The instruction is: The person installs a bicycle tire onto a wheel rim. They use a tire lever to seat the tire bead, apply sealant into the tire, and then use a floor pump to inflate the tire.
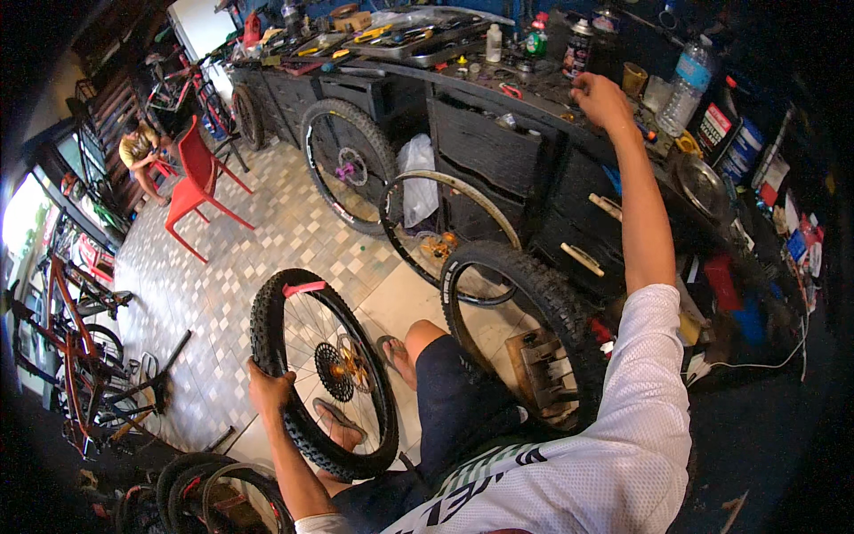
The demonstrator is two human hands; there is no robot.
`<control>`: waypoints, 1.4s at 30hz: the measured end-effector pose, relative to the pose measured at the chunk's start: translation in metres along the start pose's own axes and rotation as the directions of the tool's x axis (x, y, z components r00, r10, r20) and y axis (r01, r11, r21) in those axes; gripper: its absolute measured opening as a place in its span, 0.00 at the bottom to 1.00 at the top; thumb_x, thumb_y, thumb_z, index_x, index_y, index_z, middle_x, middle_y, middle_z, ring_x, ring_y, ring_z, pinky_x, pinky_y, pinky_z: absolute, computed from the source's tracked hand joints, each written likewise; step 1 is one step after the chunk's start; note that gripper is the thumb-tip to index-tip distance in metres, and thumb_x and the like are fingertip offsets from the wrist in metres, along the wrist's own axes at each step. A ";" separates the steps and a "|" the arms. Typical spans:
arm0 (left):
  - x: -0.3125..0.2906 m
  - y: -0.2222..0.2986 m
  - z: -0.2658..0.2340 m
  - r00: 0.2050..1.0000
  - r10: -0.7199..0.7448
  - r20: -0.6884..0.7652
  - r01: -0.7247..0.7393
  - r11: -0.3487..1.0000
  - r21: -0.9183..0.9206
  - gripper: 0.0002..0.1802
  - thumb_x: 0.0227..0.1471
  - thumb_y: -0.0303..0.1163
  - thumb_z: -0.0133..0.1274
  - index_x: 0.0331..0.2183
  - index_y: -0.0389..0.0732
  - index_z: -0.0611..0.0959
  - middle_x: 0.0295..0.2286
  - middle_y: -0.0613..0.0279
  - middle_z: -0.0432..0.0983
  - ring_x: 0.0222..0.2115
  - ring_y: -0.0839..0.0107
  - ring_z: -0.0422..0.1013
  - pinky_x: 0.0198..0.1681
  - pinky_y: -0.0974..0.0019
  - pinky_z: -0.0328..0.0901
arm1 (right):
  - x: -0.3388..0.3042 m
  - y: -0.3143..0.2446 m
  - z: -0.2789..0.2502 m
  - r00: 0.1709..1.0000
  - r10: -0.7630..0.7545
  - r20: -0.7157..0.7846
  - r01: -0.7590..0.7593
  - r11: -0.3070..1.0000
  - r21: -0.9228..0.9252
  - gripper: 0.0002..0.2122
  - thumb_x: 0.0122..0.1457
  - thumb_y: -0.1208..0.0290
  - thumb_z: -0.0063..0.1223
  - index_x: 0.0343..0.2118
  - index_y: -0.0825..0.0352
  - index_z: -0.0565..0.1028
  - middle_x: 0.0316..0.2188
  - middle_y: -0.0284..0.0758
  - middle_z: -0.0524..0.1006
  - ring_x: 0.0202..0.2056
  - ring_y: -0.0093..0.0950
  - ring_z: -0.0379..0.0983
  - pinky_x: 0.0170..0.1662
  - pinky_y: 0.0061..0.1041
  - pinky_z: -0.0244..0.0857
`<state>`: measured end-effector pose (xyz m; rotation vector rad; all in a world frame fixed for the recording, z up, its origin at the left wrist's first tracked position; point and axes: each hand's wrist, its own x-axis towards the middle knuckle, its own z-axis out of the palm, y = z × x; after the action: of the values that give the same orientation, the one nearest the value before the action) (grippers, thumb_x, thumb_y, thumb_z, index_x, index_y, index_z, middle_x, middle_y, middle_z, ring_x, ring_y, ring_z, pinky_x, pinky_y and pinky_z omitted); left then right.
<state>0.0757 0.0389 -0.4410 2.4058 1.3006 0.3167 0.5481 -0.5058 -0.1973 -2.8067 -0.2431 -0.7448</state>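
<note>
My left hand [269, 389] is closed round the knobbly black tyre of a bicycle wheel [265, 325], which stands tilted on the floor between my feet. A dark cassette [334, 370] and a gold-centred brake disc show at its hub. Across the upper rim lies a pink-red strip [303, 288]. My right hand [605, 102] reaches out over the dark workbench [543, 98], its fingers curled together; whether anything small is in them is hidden. Closest to it are a dark spray can [577, 49] and a brownish cup [633, 80].
Against the bench lean a wheel with a purple hub [349, 169], a bare rim with a gold hub [438, 247] and a loose tyre [520, 267]. A water bottle [685, 84] stands on the bench. Left are a red chair [197, 169], bicycles [76, 347] and a seated person [140, 151].
</note>
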 end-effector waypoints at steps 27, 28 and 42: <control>0.037 -0.079 -0.008 0.980 -0.063 0.191 0.136 0.907 -0.399 0.28 0.38 0.46 0.73 0.36 0.34 0.85 0.25 0.61 0.81 0.23 0.72 0.73 0.31 0.64 0.68 | 0.021 -0.081 0.138 0.868 -0.417 0.269 -0.467 -0.502 0.728 0.12 0.64 0.64 0.49 0.43 0.67 0.72 0.36 0.40 0.76 0.34 0.28 0.72 0.38 0.28 0.70; 0.038 -0.089 -0.004 0.976 -0.093 0.197 0.167 0.900 -0.402 0.28 0.38 0.46 0.74 0.35 0.35 0.85 0.25 0.61 0.81 0.23 0.72 0.73 0.31 0.64 0.68 | -0.030 -0.145 0.154 0.829 -0.513 0.222 -0.526 -0.583 0.619 0.11 0.64 0.64 0.49 0.42 0.67 0.73 0.35 0.42 0.76 0.35 0.28 0.71 0.38 0.28 0.70; 0.053 -0.132 0.007 0.956 -0.244 0.163 0.294 0.800 -0.523 0.22 0.44 0.37 0.71 0.38 0.33 0.83 0.27 0.64 0.80 0.24 0.76 0.71 0.31 0.67 0.68 | -0.426 -0.473 0.300 0.150 -0.911 0.383 -0.989 -0.140 0.054 0.21 0.63 0.77 0.54 0.58 0.68 0.65 0.39 0.34 0.75 0.47 0.38 0.78 0.42 0.29 0.75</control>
<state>0.0085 0.1473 -0.5038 1.7155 1.2813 0.4255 0.2209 -0.0166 -0.5835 -0.5116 -0.3302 1.4437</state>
